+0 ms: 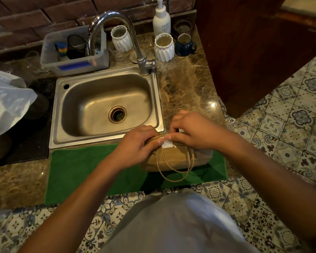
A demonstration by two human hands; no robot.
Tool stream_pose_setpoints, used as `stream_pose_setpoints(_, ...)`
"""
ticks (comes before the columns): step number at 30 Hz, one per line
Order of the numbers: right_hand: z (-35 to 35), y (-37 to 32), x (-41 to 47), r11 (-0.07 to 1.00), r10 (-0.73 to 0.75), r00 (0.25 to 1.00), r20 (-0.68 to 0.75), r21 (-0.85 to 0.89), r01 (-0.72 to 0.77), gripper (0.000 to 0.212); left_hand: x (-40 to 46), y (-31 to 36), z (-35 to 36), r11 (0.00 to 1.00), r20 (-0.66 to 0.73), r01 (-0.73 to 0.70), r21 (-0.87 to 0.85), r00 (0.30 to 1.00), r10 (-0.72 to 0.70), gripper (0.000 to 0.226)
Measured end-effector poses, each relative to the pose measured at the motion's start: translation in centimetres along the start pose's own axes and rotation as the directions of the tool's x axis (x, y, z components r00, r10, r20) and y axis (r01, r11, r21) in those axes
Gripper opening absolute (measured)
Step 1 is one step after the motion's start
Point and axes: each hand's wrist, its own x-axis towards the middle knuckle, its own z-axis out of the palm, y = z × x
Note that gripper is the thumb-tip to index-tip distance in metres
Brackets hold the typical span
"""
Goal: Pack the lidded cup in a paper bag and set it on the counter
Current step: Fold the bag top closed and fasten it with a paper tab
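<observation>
Paper bag: both hands' fingers pinch its folded, taped top.

both hands seemingly on paper bag

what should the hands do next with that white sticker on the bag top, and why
Probably press the white sticker flat over the folded top of the paper bag. Both the left hand and right hand pinch the fold there, the sticker looks only partly smoothed down, and the bag already stands on the green mat.
</observation>
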Motion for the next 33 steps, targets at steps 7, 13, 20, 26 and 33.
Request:
stream_pose_setpoints(7, -0.1, 0.6, 0.2, 0.999, -0.039, 0.999, 0.024, -0.008, 0.04, 0.024, 0.1, 0.0, -0.5, 0.999, -0.019, 0.038, -0.03, 0.999, -0.039, 0.048)
stream_pose_setpoints(13, -0.2, 1.1, -0.3, 0.999, -0.032, 0.999, -0.007, 0.01, 0.032, 0.018, 0.3, -0.4, -1.2, 0.999, -0.107, 0.028, 0.037, 0.994, -0.024, 0.046)
stream_pose_setpoints(20, 0.3, 0.9, -0.3, 0.999, 0.007, 0.999, -0.046, 0.04, -0.006, 0.025, 0.3, -0.2, -0.2, 1.0, -0.088, -0.001, -0.021, 0.996, -0.001, 0.034)
stream_pose_setpoints(26, 0.8, 0.0, 0.2, 1.0, -0.008, 0.997, -0.077, -0.002, 0.008, 0.031, 0.3, 0.2, 0.0, 0.999, -0.099, -0.01, -0.041, 0.995, 0.006, 0.036)
stream_pose_setpoints(33, -0.9, 2.3, -1.5, 0.997, 0.07, 0.997, -0.018, 0.047, -0.069, 0.021, -0.4, -0.4, 0.1, 0.999, -0.107, 0.037, -0.036, 0.993, -0.041, 0.033)
